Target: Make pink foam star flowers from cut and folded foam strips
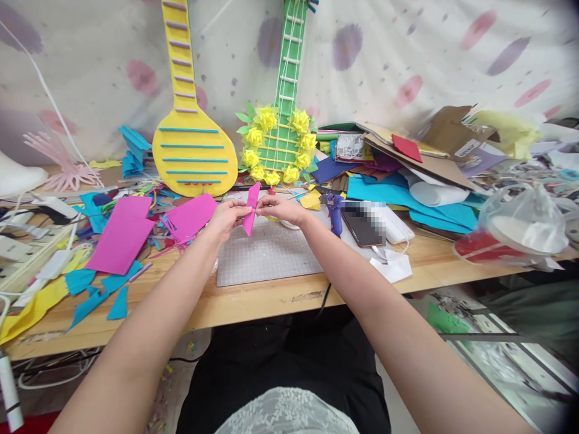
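Observation:
A folded strip of bright pink craft paper (250,218) stands tilted above the grey cutting mat (271,259). My left hand (228,217) pinches it from the left, between thumb and fingers. From the other side, the fingertips of my right hand (281,208) are closed at the strip's right edge; exactly how they grip is partly hidden. Larger pink sheets (122,235) lie to the left of the mat. Right of my right hand is a purple glue gun (335,212). Behind my hands lean a yellow paper guitar (194,154) and a green one with yellow flowers (283,135).
A phone (363,226) and a white power bank (392,223) lie right of the glue gun. Blue paper scraps (93,301) and power strips (27,247) crowd the left. Paper and cardboard are piled back right, near a bagged tub (488,244). The table's front edge (271,307) runs below my forearms.

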{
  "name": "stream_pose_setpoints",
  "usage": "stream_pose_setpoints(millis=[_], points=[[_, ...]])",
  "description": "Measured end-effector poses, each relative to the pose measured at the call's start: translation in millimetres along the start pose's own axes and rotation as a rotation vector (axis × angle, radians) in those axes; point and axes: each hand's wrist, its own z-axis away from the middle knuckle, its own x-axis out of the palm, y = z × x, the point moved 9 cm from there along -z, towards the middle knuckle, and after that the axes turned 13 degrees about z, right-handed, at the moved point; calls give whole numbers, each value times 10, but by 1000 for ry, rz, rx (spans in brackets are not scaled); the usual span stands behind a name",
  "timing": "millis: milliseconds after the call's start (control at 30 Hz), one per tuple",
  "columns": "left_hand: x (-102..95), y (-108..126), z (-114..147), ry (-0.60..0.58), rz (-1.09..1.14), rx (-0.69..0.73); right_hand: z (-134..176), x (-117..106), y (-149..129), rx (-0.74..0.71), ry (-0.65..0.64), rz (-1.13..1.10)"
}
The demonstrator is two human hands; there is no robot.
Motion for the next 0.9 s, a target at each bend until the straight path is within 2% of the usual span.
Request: stream_pose_setpoints(millis=[467,800,900], points=[[28,6,32,-11,34,-20,-45,15,85,34,19,78],[112,12,64,-107,59,-16,-53,-4,102,79,58,157],[100,7,53,-72,29,5,-47,-12,117,100,61,184]])
